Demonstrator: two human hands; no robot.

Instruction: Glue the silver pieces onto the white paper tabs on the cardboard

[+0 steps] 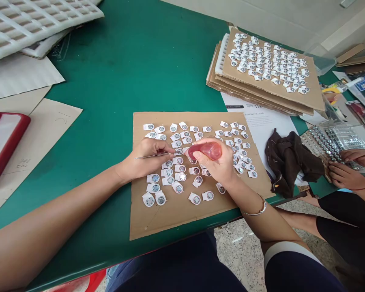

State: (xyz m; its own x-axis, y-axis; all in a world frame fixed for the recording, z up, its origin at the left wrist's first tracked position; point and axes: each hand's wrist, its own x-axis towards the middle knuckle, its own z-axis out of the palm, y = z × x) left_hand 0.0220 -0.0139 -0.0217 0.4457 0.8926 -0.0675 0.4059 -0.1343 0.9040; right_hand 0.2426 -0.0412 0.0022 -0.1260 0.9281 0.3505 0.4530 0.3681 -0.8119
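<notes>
Nearest me, plain cardboard shows along the near edge of my card (pixel 167 221), which lies flat on the table (pixel 134 69). The discs (pixel 178 187), each with a white tab, start just beyond it, widely spaced at first and closer together farther on. Each seems to carry a patterned centre, though the ones under my hands are too hidden to judge.

Over the middle of the card, my left hand (pixel 142 158) pinches the tweezers (pixel 144 156) between nearly closed fingers, their tip by one disc. My right hand (pixel 220 168) is wrapped around the red bottle (pixel 211 150), its nozzle end pointing at that same spot, so I'd say that disc is partway through. I can't tell how many around it are finished.

The far rows look settled. Past them, the second card (pixel 246 83) tops a stack, closely covered with similar discs; it looks further along than mine. On my right, a co-worker's hands (pixel 346 174) are among shiny beads (pixel 324 140).
</notes>
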